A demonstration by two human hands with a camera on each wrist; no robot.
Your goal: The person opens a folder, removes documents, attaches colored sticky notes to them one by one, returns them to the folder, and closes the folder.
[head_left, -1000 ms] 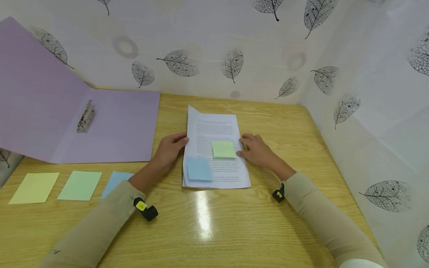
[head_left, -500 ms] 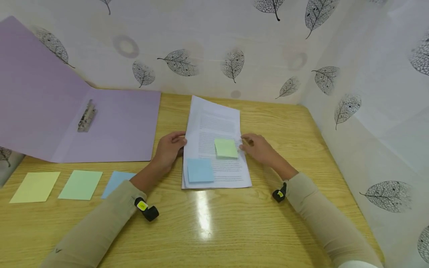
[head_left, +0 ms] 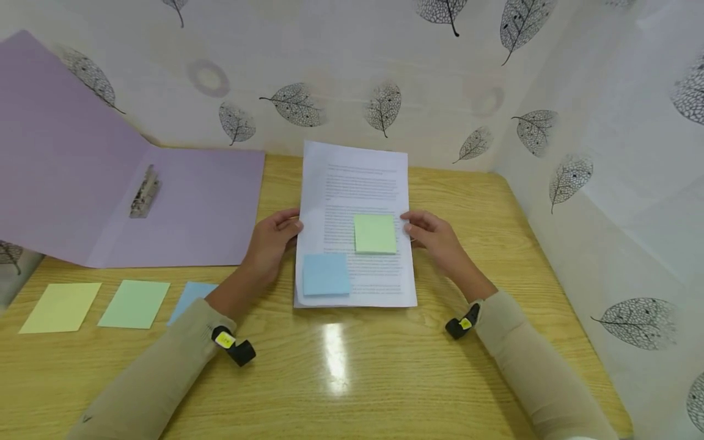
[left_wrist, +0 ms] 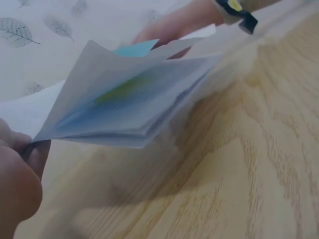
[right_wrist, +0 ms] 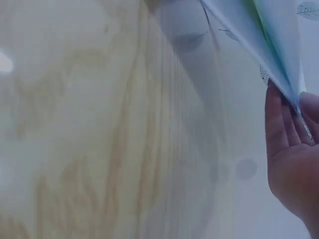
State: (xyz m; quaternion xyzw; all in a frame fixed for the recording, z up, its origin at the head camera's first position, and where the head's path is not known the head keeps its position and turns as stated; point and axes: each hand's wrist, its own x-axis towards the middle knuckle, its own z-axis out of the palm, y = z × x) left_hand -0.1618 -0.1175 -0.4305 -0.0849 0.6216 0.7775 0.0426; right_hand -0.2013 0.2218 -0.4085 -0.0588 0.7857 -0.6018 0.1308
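A stack of printed sheets [head_left: 357, 189] is lifted off the table in the middle of the head view. On its top page are a blue sticky note [head_left: 326, 274] at lower left and a light green sticky note [head_left: 375, 234] right of centre. My left hand [head_left: 269, 244] pinches the stack's left edge between thumb and fingers. The right hand [head_left: 440, 240] grips the right edge the same way. In the left wrist view the sheets [left_wrist: 124, 114] hang slightly apart, with a yellowish patch showing between them. The right wrist view shows fingers [right_wrist: 276, 119] under the paper edge.
An open lilac folder [head_left: 209, 208] with a metal clip [head_left: 145, 192] lies at the left. In front of it are yellow [head_left: 60, 307], green [head_left: 134, 304] and blue [head_left: 190, 299] sticky notes, the blue one partly behind the left sleeve. A leaf-patterned covering [head_left: 341, 61] bounds the table [head_left: 396, 373].
The stack has come up off the table, its far edge now higher and squarer to the view. Both hands have risen slightly with it, and the top page lies flatter.
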